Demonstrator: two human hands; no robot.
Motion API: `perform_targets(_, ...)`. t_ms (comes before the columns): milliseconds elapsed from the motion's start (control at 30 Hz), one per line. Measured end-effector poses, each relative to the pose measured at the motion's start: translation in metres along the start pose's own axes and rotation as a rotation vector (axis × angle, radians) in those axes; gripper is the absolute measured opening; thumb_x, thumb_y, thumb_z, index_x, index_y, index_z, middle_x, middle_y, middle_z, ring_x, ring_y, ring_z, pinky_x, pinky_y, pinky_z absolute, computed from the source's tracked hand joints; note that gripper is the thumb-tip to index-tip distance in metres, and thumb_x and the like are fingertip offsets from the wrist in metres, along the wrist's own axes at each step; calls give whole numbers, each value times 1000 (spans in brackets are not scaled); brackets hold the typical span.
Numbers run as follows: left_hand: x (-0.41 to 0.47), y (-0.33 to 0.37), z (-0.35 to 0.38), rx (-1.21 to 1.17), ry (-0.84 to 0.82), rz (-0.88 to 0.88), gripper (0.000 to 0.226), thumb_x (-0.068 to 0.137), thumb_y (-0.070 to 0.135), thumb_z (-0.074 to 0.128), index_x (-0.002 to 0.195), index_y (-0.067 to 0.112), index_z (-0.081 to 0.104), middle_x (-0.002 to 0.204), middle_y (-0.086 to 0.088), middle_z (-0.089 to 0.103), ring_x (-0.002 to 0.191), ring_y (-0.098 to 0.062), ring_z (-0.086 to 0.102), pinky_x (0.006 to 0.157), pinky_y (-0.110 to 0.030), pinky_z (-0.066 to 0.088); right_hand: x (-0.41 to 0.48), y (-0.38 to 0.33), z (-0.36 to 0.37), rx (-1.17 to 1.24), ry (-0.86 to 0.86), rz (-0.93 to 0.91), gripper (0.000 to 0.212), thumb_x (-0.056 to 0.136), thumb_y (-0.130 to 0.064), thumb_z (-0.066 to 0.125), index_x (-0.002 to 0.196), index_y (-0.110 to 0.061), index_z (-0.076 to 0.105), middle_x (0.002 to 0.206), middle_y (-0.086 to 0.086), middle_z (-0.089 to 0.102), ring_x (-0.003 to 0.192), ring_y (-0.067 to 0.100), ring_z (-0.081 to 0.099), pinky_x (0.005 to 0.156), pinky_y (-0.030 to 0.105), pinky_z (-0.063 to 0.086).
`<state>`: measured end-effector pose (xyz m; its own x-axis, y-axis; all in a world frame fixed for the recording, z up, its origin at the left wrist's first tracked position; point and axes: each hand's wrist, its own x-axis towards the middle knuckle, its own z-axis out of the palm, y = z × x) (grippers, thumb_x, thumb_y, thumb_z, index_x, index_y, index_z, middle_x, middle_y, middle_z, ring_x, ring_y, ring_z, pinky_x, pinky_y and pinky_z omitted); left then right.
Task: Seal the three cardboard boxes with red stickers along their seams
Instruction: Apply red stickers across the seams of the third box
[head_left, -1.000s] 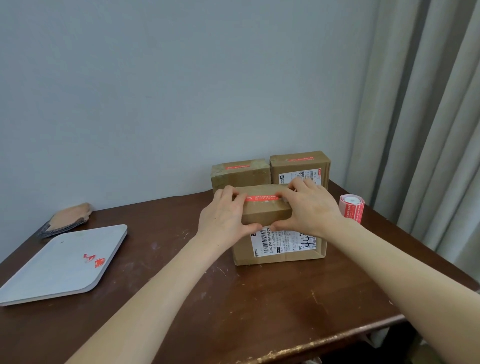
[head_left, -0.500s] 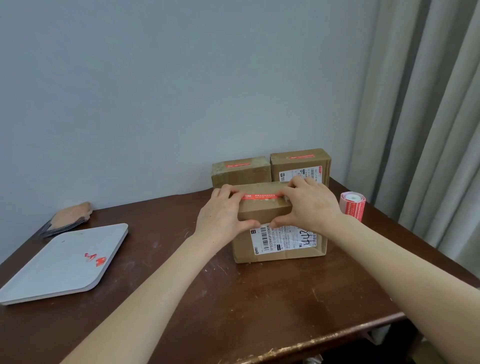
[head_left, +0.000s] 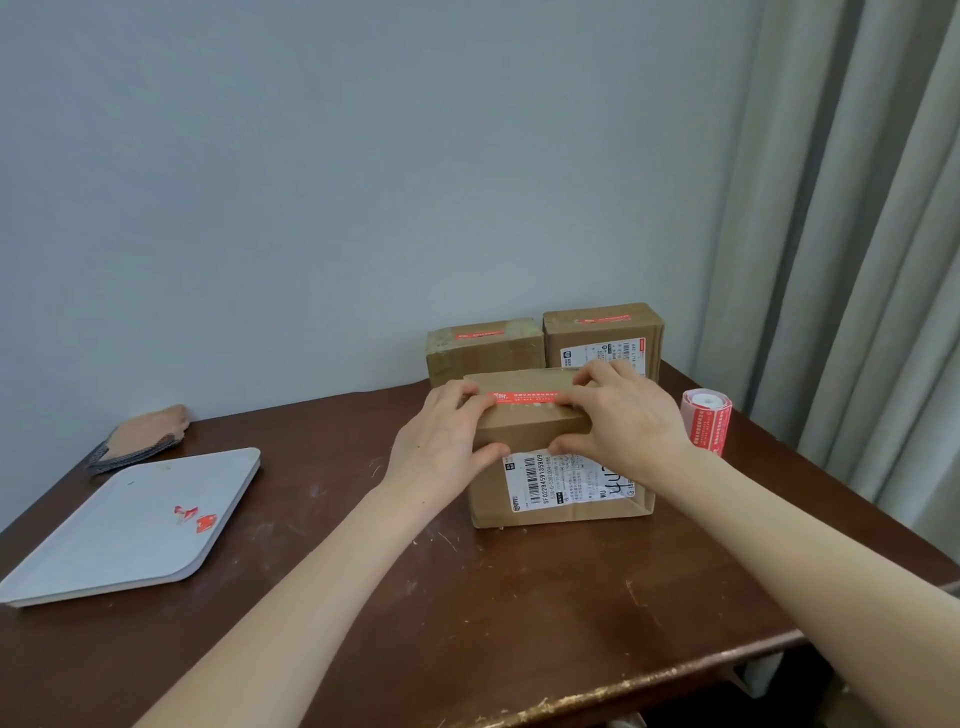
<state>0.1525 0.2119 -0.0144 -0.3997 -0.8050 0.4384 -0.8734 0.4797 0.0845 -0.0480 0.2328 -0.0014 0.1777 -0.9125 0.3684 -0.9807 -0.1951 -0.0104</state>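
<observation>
Pressing a red sticker (head_left: 524, 397) flat along the top seam of the front box (head_left: 530, 428), sitting on the table (head_left: 467, 597) a little right of its middle, shipping label (head_left: 566, 480) facing forward. Bearing down on the sticker's 9 o'clock end with the left hand (head_left: 441, 441), fingers laid nearly straight on the top, thumb touching the front face, clasping nothing. Doing likewise at the 3 o'clock end with the right hand (head_left: 631, 421), thumb resting at the label's upper edge. Facing the left back box (head_left: 483, 358) at 12 o'clock and the right back box (head_left: 597, 340) at 1 o'clock, both just behind and stickered in red on top. Passing a sticker roll (head_left: 706, 421) standing upright at 3 o'clock, near the right wrist. Leaving a grey tray (head_left: 104, 545) at 8 o'clock, well apart, carrying red scraps (head_left: 195, 517), and a tan cloth (head_left: 143, 436) at 9 o'clock.
</observation>
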Motion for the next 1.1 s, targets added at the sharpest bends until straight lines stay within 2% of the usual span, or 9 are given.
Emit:
perform_targets(300,0,5,0,132,36,34,60,88,49,55,139,22,40,143,2,35,132,-16,31,100,-28,36,1,-1,-2,-34,-2,-20,63,77,-65,59,129,-30,54,126,-4,46,120,18,36,96,30,35)
perform_targets(400,2,4,0,113,45,31,59,86,48,58,137,22,43,140,4,38,129,-14,33,100,-27,36,3,0,-1,2,-20,-10,63,76,-64,61,128,-30,54,124,-4,48,119,18,37,95,30,35)
perform_targets(533,3,3,-1,102,44,15,66,84,49,60,140,23,38,136,5,41,126,-14,35,97,-26,37,3,0,0,31,1,18,72,72,-64,65,131,-29,45,125,-4,50,120,18,40,97,30,35)
perform_targets(667,6,8,-1,121,58,36,70,81,51,61,142,30,33,134,1,40,124,-17,36,96,-28,37,4,-6,1,-21,31,-62,75,72,-67,63,136,-35,41,125,0,47,120,22,39,101,36,35)
perform_targets(767,9,14,3,147,26,64,64,80,53,59,138,36,38,136,0,37,126,-18,33,98,-30,35,3,-11,4,-32,32,-85,68,76,-67,58,136,-40,42,124,0,44,119,22,37,99,36,34)
perform_targets(900,12,15,7,119,-11,18,59,83,50,57,138,38,40,141,-1,34,132,-19,28,103,-32,31,6,-12,8,17,10,-62,60,81,-61,57,135,-38,47,123,1,45,119,22,36,97,33,35)
perform_targets(1033,11,15,7,110,-10,16,59,84,50,56,139,38,39,142,-1,35,133,-19,28,104,-33,30,10,-12,9,56,-4,-47,63,78,-60,62,134,-33,50,122,1,46,119,22,37,98,34,35)
perform_targets(1100,12,15,5,120,4,13,63,82,52,57,140,35,38,141,-2,35,131,-19,30,103,-33,32,12,-11,7,35,4,-36,70,76,-62,63,136,-32,46,123,1,46,120,22,37,98,34,35)
